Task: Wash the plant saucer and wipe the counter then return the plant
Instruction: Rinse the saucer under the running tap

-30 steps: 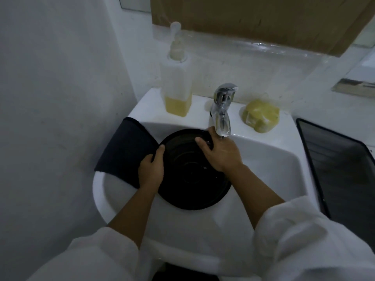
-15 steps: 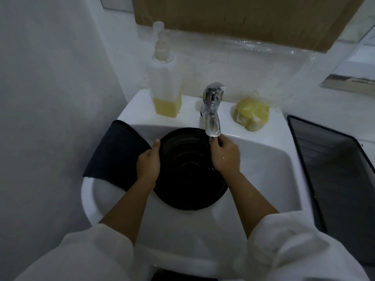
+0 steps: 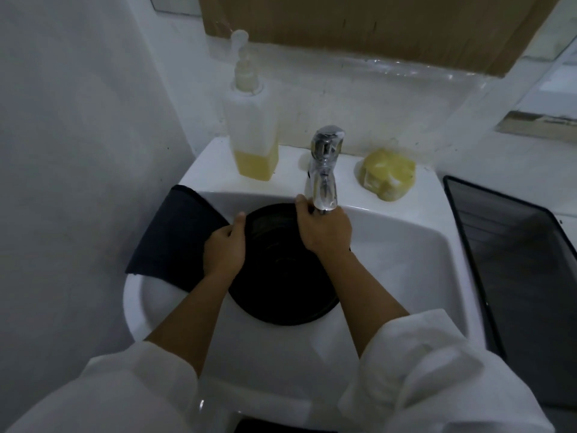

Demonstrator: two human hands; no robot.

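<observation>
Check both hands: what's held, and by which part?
The saucer, in both hands. Left hand grips its left rim, thumb on top; right hand holds the far rim under the faucet.

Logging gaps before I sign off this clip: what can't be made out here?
Head view:
Water flow from the tap: too dim and blurred.
Fingers of the right hand: hidden by its own back and the tap; hold on the saucer unclear.
Fingers of the left hand: hidden under the saucer's rim.
Dark tray: cut off by right edge.
</observation>
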